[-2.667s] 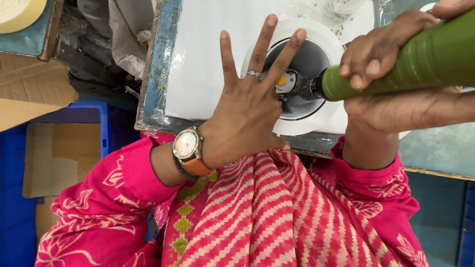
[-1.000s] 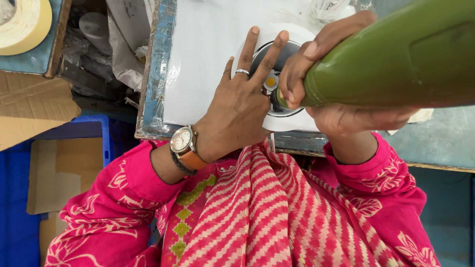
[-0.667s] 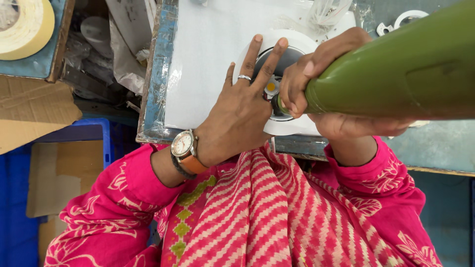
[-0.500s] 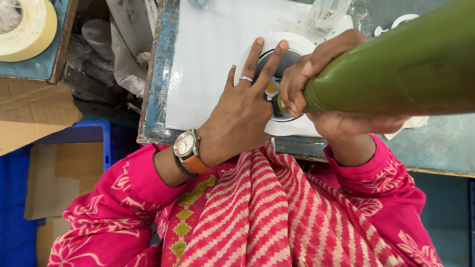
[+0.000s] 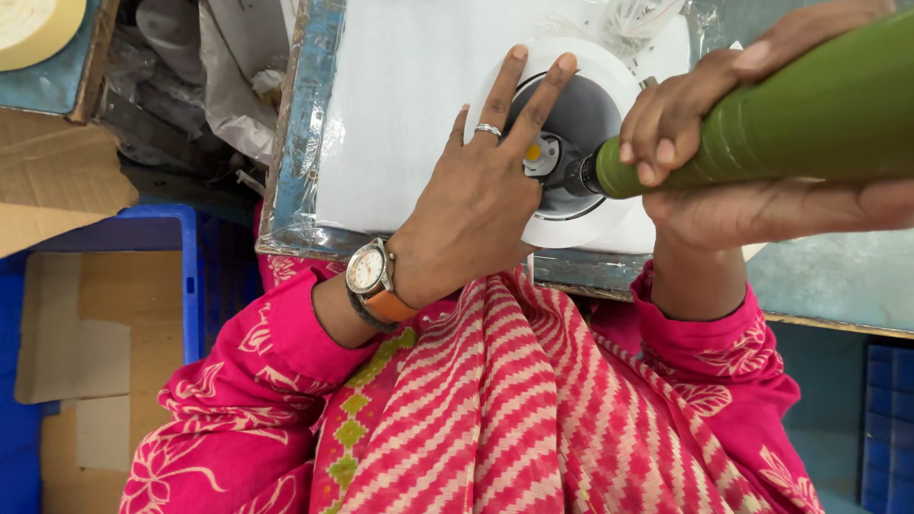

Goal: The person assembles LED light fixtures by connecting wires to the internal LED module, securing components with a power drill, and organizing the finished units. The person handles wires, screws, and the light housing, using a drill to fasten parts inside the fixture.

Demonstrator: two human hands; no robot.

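Centre of the frame: the left hand (image 5: 471, 205) lies flat and open on a round white light fitting (image 5: 590, 214), fingers spread, two of them reaching up over its dark inner cone. A ring sits on one finger, and a watch with an orange strap (image 5: 373, 279) is on the wrist. Inside the cone, a small yellow chip (image 5: 534, 151) shows just beside those fingertips. From the right edge comes the right hand (image 5: 738, 181), closed around a thick green power screwdriver (image 5: 809, 109); its dark tip points left into the cone, right up against the metal part around the chip. The fitting rests on a white pad (image 5: 400, 105) in the upper middle, laid on a blue-edged workbench (image 5: 290, 143) wrapped in clear film. Upper left corner, a roll of pale tape (image 5: 33, 24). Left side, flattened cardboard (image 5: 57, 186) above a blue crate (image 5: 186, 276). Along the bottom, pink patterned sleeves and a pink-and-white striped scarf (image 5: 514, 400).
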